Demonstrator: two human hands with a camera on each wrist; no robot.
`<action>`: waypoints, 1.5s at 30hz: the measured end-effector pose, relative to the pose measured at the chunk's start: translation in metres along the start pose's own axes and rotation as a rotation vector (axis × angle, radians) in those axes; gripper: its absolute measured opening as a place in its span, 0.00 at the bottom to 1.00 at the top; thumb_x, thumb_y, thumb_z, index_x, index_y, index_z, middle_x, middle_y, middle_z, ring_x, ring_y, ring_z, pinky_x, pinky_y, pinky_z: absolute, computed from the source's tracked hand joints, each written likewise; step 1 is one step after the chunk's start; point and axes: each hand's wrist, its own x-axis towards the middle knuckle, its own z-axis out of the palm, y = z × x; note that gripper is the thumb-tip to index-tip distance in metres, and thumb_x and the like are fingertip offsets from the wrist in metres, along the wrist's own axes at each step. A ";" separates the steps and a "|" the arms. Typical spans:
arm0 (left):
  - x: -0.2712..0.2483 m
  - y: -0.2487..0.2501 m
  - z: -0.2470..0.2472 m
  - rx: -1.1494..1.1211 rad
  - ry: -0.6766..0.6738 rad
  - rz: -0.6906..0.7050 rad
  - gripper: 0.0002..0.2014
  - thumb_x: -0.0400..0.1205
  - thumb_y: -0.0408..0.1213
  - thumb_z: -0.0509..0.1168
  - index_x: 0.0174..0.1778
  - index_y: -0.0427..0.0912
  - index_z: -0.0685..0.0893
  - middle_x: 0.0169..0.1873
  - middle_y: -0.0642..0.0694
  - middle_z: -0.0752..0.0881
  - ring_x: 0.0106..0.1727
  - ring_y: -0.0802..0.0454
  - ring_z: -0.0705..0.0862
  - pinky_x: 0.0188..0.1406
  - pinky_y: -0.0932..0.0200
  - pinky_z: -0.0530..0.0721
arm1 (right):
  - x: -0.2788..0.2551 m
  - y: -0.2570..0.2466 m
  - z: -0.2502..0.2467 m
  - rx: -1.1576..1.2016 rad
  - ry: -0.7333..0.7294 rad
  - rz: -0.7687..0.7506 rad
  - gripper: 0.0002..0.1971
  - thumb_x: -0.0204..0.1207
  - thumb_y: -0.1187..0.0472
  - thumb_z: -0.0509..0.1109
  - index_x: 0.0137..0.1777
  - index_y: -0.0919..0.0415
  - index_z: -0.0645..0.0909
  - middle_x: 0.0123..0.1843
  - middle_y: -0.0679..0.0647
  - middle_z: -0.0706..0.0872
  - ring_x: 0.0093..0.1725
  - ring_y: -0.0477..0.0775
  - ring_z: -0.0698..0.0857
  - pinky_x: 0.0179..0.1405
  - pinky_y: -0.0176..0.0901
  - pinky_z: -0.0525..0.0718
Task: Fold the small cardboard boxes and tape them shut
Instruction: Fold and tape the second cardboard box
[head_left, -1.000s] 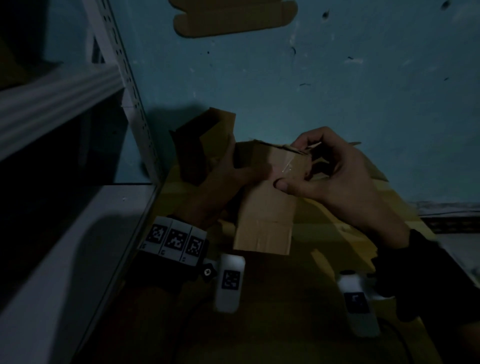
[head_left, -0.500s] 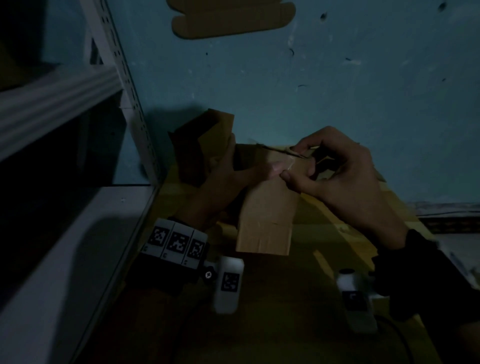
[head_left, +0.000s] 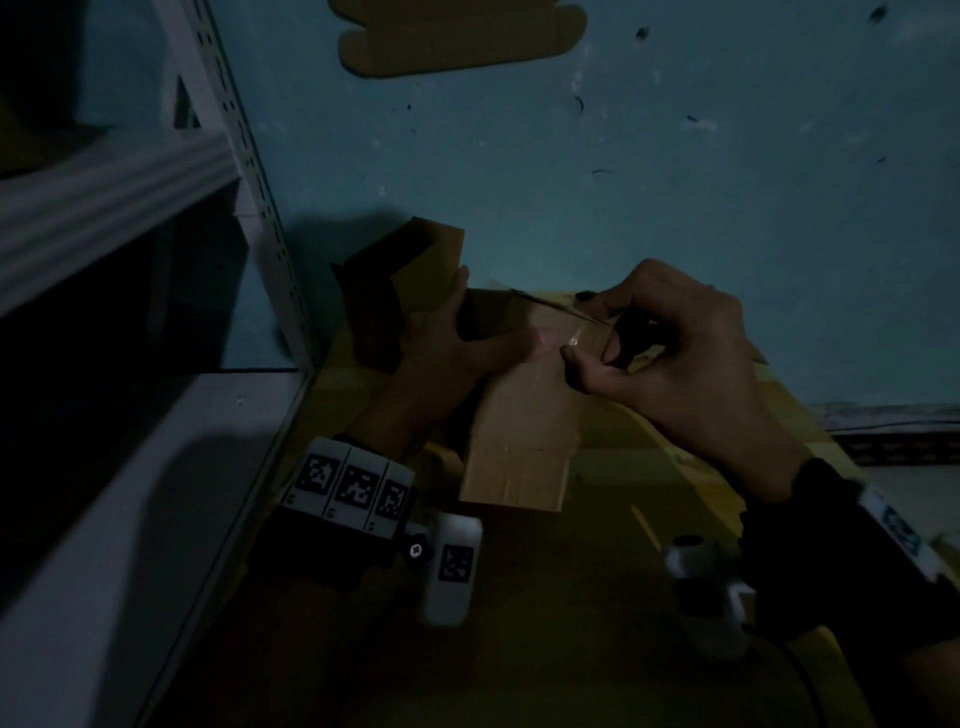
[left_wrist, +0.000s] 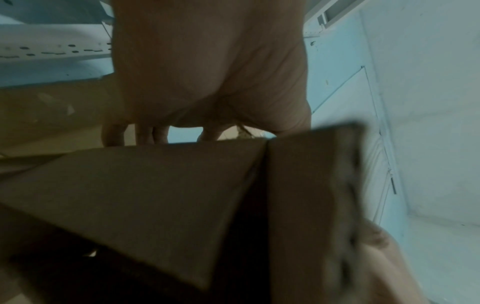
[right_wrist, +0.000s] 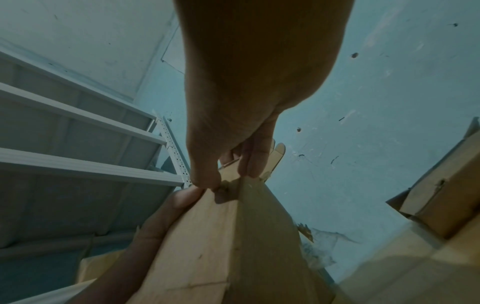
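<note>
A small brown cardboard box (head_left: 519, 415) stands tilted over the yellowish surface, its long face toward me. My left hand (head_left: 467, 338) grips it from the left, with the thumb laid across that face. My right hand (head_left: 582, 327) pinches the box's far right edge between thumb and forefinger. A thin glinting strip (head_left: 550, 306), seemingly clear tape, runs along that edge. The right wrist view shows the right hand (right_wrist: 228, 181) pinching the top of the box (right_wrist: 233, 246), with the left hand (right_wrist: 161, 222) beside it. The left wrist view shows the left hand's palm (left_wrist: 207, 72) over the box (left_wrist: 155, 185).
A second folded box (head_left: 415, 270) stands just behind my left hand. A flat cardboard blank (head_left: 457, 36) lies at the top against the blue surface. A white metal shelf rack (head_left: 244, 208) fills the left side. More boxes (right_wrist: 441, 195) sit to the right.
My right thumb has slid up the box's face toward the far edge. My left thumb has moved to meet it. The box has barely shifted.
</note>
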 end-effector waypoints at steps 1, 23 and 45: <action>0.001 -0.001 0.000 0.006 0.002 0.004 0.63 0.53 0.71 0.79 0.84 0.63 0.57 0.79 0.44 0.70 0.74 0.42 0.76 0.70 0.38 0.78 | 0.000 0.000 0.000 -0.001 0.001 -0.002 0.12 0.69 0.60 0.83 0.47 0.67 0.88 0.42 0.55 0.84 0.33 0.49 0.86 0.29 0.54 0.84; 0.010 -0.010 -0.001 0.035 -0.013 -0.002 0.58 0.54 0.71 0.79 0.81 0.68 0.61 0.78 0.43 0.71 0.72 0.39 0.77 0.67 0.34 0.79 | -0.001 -0.008 0.002 -0.050 -0.037 0.048 0.29 0.63 0.40 0.84 0.45 0.66 0.81 0.44 0.58 0.84 0.37 0.56 0.84 0.33 0.55 0.82; 0.009 -0.005 -0.003 0.088 -0.040 -0.001 0.58 0.53 0.71 0.80 0.80 0.68 0.63 0.78 0.43 0.71 0.72 0.38 0.77 0.66 0.33 0.80 | -0.001 -0.003 -0.003 -0.100 -0.070 0.084 0.15 0.72 0.56 0.82 0.43 0.64 0.80 0.40 0.50 0.81 0.36 0.47 0.77 0.35 0.34 0.74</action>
